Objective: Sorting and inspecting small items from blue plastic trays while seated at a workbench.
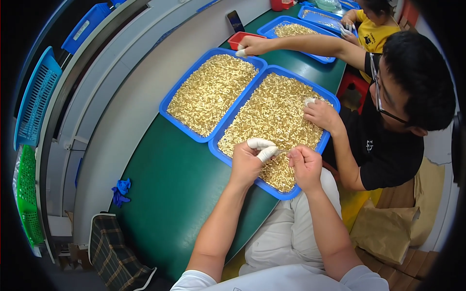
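I see left hand [248,162], white cots on fingertips, and right hand [305,165] pinched together on one small brass piece [283,152] over near blue tray [221,145]. Tray brim-full of brass pieces; second tray [167,104] equally full. Judging sorting barely begun, nearly everything left.

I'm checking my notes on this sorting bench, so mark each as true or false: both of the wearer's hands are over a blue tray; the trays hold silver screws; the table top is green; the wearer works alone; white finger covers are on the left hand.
1. True: the left hand and right hand are over the nearer blue tray.
2. False: the small pieces look golden.
3. True: the table top is green.
4. False: a person in black reaches into the same tray.
5. True: white finger covers show there.
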The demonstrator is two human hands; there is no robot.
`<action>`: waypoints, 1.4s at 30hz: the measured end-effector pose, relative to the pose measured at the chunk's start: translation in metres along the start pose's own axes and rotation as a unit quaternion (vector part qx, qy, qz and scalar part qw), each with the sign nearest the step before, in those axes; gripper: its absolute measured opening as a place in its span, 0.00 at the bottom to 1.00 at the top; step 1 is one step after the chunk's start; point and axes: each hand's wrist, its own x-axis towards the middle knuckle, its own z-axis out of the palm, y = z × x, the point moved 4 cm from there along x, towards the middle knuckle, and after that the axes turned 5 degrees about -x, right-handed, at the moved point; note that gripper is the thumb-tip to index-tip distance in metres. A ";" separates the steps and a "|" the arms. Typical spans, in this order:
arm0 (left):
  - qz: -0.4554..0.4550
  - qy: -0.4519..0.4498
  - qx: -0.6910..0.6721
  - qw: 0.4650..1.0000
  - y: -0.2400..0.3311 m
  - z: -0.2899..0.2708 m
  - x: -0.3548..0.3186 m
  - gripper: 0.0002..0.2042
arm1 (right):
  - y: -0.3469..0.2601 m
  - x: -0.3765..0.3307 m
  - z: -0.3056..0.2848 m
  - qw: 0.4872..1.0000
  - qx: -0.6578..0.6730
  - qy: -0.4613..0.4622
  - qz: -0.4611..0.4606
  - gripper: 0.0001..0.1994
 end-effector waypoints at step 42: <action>0.084 -0.035 0.229 0.969 0.014 0.004 -0.001 0.04 | 0.000 -0.001 -0.004 0.999 -0.019 0.024 -0.018 0.10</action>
